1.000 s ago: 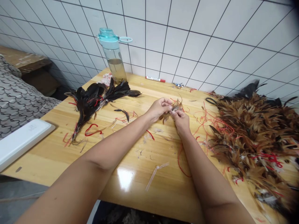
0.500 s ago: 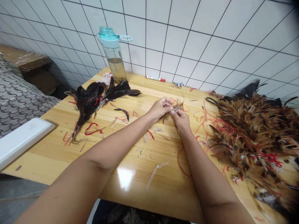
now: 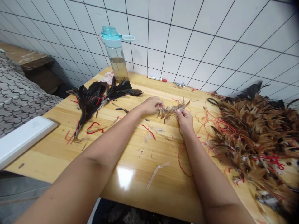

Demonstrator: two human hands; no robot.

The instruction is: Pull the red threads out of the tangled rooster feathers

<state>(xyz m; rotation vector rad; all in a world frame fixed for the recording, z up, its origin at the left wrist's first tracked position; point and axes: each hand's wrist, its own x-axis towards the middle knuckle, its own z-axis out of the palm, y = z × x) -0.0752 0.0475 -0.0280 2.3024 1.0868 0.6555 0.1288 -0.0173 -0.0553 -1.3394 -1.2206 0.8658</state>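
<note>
A short strip of small brown feathers (image 3: 168,112) stretches between my two hands, just over the wooden table. My left hand (image 3: 152,105) has its fingers curled in and pinches the left end of the strip. At the other end, my right hand (image 3: 185,120) grips the feathers between thumb and forefinger. Some tips stick up past the right thumb. Below the hands lie a red string piece (image 3: 149,132) and small feather scraps. A knotted clear strip (image 3: 158,167) rests nearer the front edge.
Brown feathers (image 3: 254,124) are heaped at right, with tangled red string (image 3: 217,121) beside them. Black feathers (image 3: 91,96) lie at left near a water bottle (image 3: 119,65). A red-capped marker (image 3: 157,78) sits by the tiled wall. A white case (image 3: 28,137) is at the left edge.
My hands have moved apart, the left one leftward and the right one slightly right and down. The feather strip, earlier mostly covered by the fingers, now shows stretched between them.
</note>
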